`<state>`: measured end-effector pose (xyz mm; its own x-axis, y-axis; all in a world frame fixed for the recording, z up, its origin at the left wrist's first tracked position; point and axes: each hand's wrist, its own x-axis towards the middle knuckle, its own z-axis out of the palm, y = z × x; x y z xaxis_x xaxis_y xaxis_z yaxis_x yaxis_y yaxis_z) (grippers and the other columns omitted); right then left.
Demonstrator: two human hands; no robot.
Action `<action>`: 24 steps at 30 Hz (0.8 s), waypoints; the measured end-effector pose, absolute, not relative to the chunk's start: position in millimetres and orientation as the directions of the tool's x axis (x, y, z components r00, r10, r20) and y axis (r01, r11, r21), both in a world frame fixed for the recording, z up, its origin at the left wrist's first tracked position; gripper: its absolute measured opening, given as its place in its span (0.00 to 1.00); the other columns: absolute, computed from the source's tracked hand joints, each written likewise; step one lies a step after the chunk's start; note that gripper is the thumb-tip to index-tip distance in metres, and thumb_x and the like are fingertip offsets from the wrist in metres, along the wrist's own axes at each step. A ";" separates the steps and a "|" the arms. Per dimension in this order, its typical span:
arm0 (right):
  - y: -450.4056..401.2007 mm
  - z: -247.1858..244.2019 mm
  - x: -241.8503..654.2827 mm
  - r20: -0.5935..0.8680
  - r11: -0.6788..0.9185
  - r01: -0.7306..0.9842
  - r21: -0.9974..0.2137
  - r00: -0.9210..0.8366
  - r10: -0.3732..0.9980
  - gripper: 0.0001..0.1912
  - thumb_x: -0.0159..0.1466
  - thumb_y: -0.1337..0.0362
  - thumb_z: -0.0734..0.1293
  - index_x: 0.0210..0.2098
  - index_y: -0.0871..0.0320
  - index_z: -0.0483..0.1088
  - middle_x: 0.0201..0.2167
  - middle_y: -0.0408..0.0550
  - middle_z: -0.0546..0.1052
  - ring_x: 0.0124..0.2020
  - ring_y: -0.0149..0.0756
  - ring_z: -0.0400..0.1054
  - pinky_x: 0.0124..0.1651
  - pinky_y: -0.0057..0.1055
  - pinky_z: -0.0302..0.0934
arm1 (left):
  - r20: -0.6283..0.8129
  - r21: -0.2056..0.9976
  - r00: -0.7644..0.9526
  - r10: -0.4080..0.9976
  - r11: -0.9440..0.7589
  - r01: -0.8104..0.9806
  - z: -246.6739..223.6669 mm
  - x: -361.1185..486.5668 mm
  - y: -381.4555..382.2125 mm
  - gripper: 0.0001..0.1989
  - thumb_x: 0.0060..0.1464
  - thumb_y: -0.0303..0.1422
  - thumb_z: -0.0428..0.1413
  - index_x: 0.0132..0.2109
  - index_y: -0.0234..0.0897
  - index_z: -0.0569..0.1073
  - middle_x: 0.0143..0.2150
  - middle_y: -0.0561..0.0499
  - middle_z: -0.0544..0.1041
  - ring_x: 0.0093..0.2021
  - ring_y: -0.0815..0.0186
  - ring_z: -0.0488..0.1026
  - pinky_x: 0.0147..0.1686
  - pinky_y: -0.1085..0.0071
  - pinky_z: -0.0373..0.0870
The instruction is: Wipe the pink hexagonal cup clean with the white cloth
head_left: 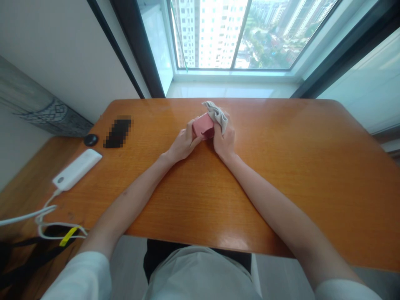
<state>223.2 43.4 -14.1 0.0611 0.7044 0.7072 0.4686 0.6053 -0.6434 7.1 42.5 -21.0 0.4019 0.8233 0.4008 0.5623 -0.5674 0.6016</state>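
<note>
Head view, going left to right: what sits at the left of the table [281, 179]?

Near left, a white power bank [76, 169] lies on the wood, its cable [25, 216] looping off the near left edge. Beside that loop, a yellow tag [68, 236] hangs on a black strap [37, 254] below the table edge. Farther left, a black disc [90, 140] sits just beside a pixelated patch [118, 133]. What lies under that patch can't be told.

And the hands?

They meet near the far middle of the table, well right of all that. The left hand [184, 143] has its fingers [189, 131] curled narrowly around the left end of a pink block [203, 126], touching it.

Where's the block, exactly?

Held between both hands, off the table, with a dark notch showing on its near face. The right hand [223, 141] presses a grey cloth [217, 115] against the block's right end, its fingers [220, 127] closed behind the cloth, which bunches up and over the far side.

Anything beyond them?

A tall window [231, 37] past the far edge, showing apartment towers.
</note>
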 end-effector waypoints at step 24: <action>8.4 2.3 195.7 0.722 0.609 0.784 -0.125 -0.349 0.598 0.35 0.76 0.62 0.69 0.80 0.48 0.67 0.85 0.54 0.68 0.88 0.64 0.57 0.90 0.72 0.48 | 0.483 0.745 0.225 0.846 -0.532 0.402 -34.8 -1.8 50.1 0.29 0.73 0.54 0.64 0.68 0.41 0.77 0.68 0.36 0.85 0.65 0.45 0.86 0.66 0.42 0.85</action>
